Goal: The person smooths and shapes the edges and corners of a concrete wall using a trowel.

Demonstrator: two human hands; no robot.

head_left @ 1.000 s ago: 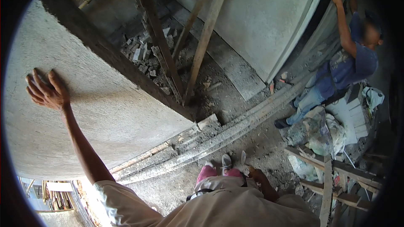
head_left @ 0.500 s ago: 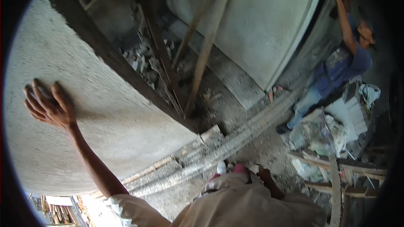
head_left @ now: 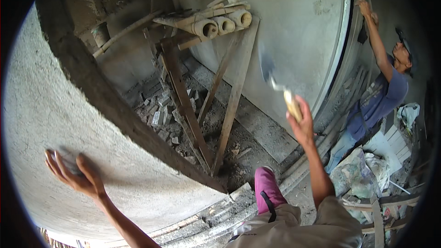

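My left hand point(head_left: 76, 174) rests on the rough grey plastered wall point(head_left: 115, 156) at the left, its thumb and fingers apart. To the right, raised in front of me, my right hand point(head_left: 303, 126) grips a trowel point(head_left: 292, 105) by its pale wooden handle. The trowel's metal blade points up and away, smeared by motion, and is apart from both walls. Beyond it stands a smooth grey wall point(head_left: 294, 27). The dark, rough end of the left wall point(head_left: 108, 80) borders an opening ahead of me.
Inside the opening, a wooden trestle point(head_left: 229, 105) carries bamboo poles point(head_left: 202, 27). Rubble point(head_left: 161, 110) lies behind its legs. A co-worker point(head_left: 376, 91) in a blue shirt reaches up at the right. Sacks point(head_left: 353, 170) and timber point(head_left: 379, 220) lie at the lower right.
My right hand has come up from beside my body with the trowel. My left hand has slid lower along the wall. The view has tilted up, and my pink-clad leg shows further forward.
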